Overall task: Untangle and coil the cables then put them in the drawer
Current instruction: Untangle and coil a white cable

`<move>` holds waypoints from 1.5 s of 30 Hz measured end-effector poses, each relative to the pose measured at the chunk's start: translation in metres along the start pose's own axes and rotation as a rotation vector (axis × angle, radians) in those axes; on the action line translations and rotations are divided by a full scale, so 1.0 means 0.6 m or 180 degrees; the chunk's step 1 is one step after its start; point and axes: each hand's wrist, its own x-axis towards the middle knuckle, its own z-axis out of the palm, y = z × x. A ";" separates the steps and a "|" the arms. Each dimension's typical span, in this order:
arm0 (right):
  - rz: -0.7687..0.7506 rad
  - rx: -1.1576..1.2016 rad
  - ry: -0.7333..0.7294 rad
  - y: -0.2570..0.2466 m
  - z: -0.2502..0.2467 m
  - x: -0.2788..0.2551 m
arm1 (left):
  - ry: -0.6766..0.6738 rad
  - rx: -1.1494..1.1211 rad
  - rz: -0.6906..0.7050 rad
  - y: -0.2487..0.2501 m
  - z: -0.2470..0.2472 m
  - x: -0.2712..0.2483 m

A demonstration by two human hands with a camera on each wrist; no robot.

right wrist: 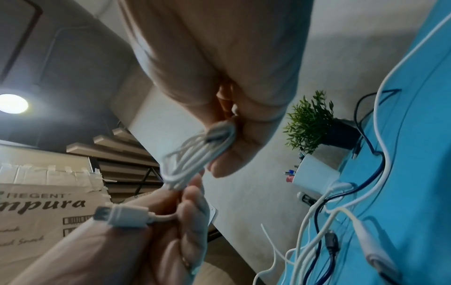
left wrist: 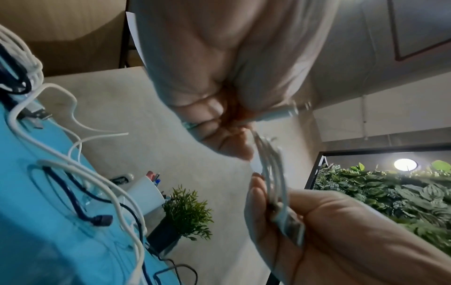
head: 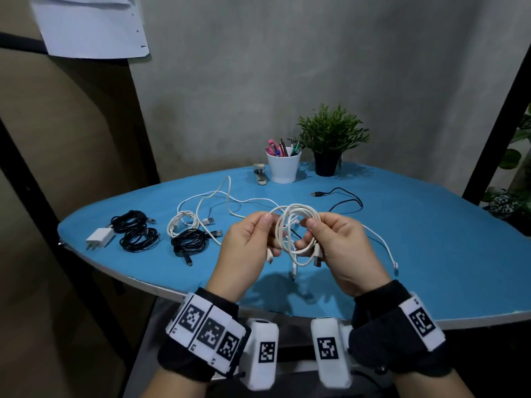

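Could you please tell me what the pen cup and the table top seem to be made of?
The pen cup looks like glazed ceramic or smooth plastic: plain white with a soft sheen. The table top looks matte blue, perhaps a painted or foam covering over a pale board edge.

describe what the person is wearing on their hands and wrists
Both hands, left hand and right hand, are bare, with no gloves. Each wrist carries a dark fabric wristband fitted with white panels printed with square black-and-white markers. A white, rounded box-shaped camera unit bearing its own marker sits on the inner side of each wrist.
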 end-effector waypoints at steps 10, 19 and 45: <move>-0.0096 -0.0375 -0.0091 0.002 0.019 0.001 | -0.0312 -0.0996 -0.0494 0.013 -0.001 0.002; 0.0455 0.0774 -0.0661 0.006 0.010 -0.002 | -0.0723 -0.1594 -0.0709 0.008 0.001 -0.002; 0.0734 0.1212 -0.0715 -0.009 0.014 -0.012 | -0.0232 -0.0084 0.0002 0.002 0.000 0.008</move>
